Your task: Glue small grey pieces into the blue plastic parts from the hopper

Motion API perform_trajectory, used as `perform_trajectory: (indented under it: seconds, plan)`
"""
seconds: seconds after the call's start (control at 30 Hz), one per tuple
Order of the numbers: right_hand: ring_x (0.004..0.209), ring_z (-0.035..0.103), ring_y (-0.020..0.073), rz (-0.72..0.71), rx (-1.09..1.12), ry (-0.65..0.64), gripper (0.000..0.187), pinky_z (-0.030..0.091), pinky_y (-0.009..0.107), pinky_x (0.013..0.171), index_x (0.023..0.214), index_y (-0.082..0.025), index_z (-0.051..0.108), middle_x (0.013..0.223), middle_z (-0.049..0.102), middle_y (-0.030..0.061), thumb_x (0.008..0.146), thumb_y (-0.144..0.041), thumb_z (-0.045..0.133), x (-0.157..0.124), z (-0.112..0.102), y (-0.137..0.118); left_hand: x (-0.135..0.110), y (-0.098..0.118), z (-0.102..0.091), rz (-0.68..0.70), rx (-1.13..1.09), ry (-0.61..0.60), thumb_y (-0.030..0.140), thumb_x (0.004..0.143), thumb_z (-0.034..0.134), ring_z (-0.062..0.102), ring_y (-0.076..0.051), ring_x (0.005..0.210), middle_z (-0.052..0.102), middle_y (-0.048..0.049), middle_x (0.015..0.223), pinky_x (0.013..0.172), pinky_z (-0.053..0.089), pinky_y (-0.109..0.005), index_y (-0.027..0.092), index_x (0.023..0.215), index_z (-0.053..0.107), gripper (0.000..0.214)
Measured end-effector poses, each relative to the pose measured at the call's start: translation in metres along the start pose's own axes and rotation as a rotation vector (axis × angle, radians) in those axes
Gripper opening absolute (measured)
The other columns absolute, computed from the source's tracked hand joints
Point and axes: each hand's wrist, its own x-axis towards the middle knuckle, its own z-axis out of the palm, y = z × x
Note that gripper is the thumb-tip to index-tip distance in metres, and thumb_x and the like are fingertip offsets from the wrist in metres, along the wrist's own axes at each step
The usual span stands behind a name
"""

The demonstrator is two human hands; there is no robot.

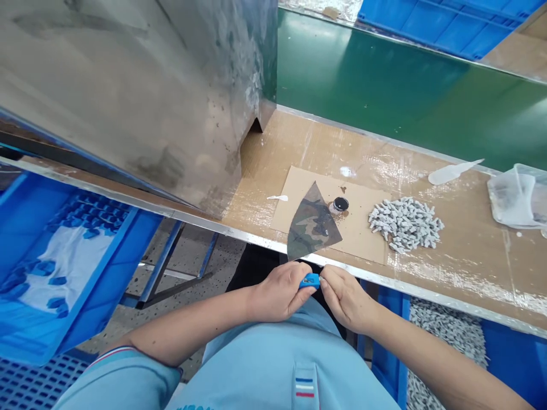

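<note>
My left hand [277, 293] is closed around a small blue plastic part [309, 280], held just off the bench's front edge. At that part's right end, my right hand [347, 299] is closed, thumb and finger pinched together. Something tiny and pale may sit between those fingertips, but I cannot make it out. Just beyond my hands lies a pointed camouflage-patterned piece [314, 228], partly over a cardboard sheet [363, 245]. Beside it stands a little jar [341, 204] with dark contents. Farther right is a heap of small light grey parts [405, 224].
A large metal housing [171, 102] rises at the left, and a green conveyor belt [363, 85] runs behind the bench. On the right lie a translucent dropper [455, 172] and a clear plastic tub [513, 196]. A blue crate [106, 256] with blue parts stands lower left.
</note>
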Motion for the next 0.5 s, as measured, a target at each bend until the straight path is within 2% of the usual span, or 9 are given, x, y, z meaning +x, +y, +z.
perform_trajectory:
  seconds: [0.17, 0.3, 0.4, 0.5]
  plan:
    - [0.062, 0.042, 0.0162, -0.050, -0.109, 0.048, 0.027, 0.040, 0.028, 0.056, 0.075, -0.024, 0.035, 0.067, 0.040, -0.0002, 0.100, -0.016, 0.028, 0.000, -0.002, -0.001, 0.004, 0.003, -0.008, -0.054, -0.209, -0.113, 0.037, 0.098, 0.028, 0.048, -0.015, 0.064, 0.050, -0.0003, 0.075, 0.061, 0.044, -0.027, 0.020, 0.095, 0.039, 0.021]
    - [0.062, 0.042, 0.0164, -0.063, -0.124, 0.061, 0.027, 0.041, 0.028, 0.055, 0.076, -0.023, 0.036, 0.068, 0.041, 0.0000, 0.100, -0.017, 0.026, 0.002, -0.005, 0.000, 0.004, 0.001, -0.003, 0.029, -0.074, 0.015, 0.038, 0.098, 0.026, 0.051, -0.018, 0.072, 0.055, -0.0062, 0.084, 0.067, 0.045, -0.031, 0.017, 0.097, 0.042, 0.026]
    - [0.061, 0.042, 0.0170, -0.089, -0.117, 0.079, 0.028, 0.040, 0.029, 0.054, 0.075, -0.023, 0.039, 0.067, 0.042, 0.0006, 0.100, -0.017, 0.027, 0.004, -0.007, 0.004, 0.006, -0.005, 0.000, 0.106, 0.045, 0.061, 0.039, 0.099, 0.024, 0.052, -0.021, 0.077, 0.058, -0.0098, 0.086, 0.072, 0.046, -0.035, 0.016, 0.097, 0.047, 0.033]
    - [0.062, 0.043, 0.0185, -0.139, -0.168, 0.121, 0.025, 0.041, 0.031, 0.055, 0.078, -0.022, 0.046, 0.068, 0.046, 0.0027, 0.099, -0.018, 0.031, 0.006, -0.010, 0.008, 0.012, -0.012, -0.003, 0.171, 0.036, 0.119, 0.042, 0.100, 0.027, 0.056, -0.022, 0.085, 0.062, -0.0109, 0.091, 0.079, 0.047, -0.037, 0.015, 0.103, 0.052, 0.037]
